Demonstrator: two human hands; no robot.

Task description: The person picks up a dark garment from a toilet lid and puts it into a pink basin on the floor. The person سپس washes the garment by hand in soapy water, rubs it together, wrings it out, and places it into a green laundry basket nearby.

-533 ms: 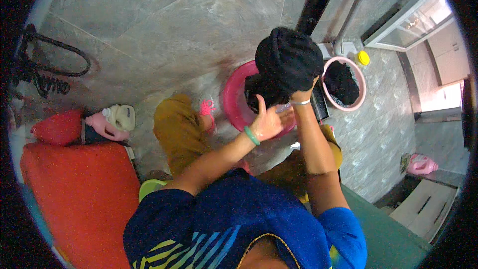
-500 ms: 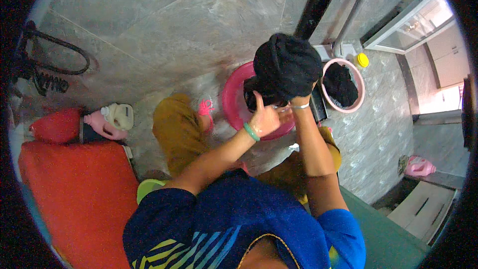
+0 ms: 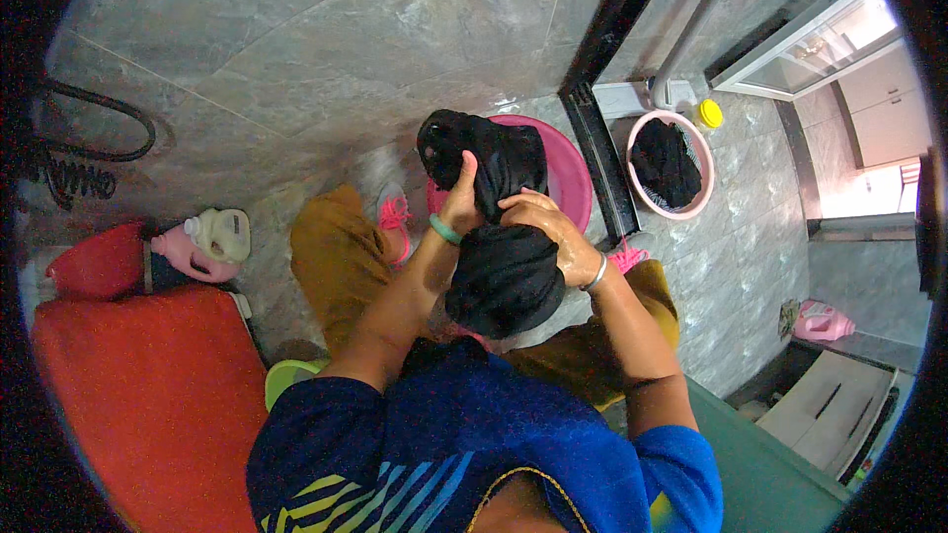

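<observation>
A black cloth garment (image 3: 505,281), bunched up and looking wet, is held over and in front of a bright pink basin (image 3: 571,178). One lump hangs toward my body, and the rest stretches over the basin to the far left. My left hand (image 3: 462,207), with a green bangle at the wrist, clasps the garment's middle from the left, thumb pointing up. Against the garment's right side, my right hand (image 3: 561,235), wearing a silver bangle, has its fingers bent over the fabric. Folds of cloth hide part of both hands' fingers.
A pale pink basket (image 3: 703,199) of black clothes stands right of a black door track (image 3: 604,168), near a yellow-lidded container (image 3: 710,114). Left are pink and cream jugs (image 3: 219,234) and a red cover (image 3: 148,405). My pink-laced shoes (image 3: 395,212) flank the basin.
The garment has come down from the far right toward my body and swung left. My right hand has drawn nearer, and my left hand has shifted left and now grips the cloth.
</observation>
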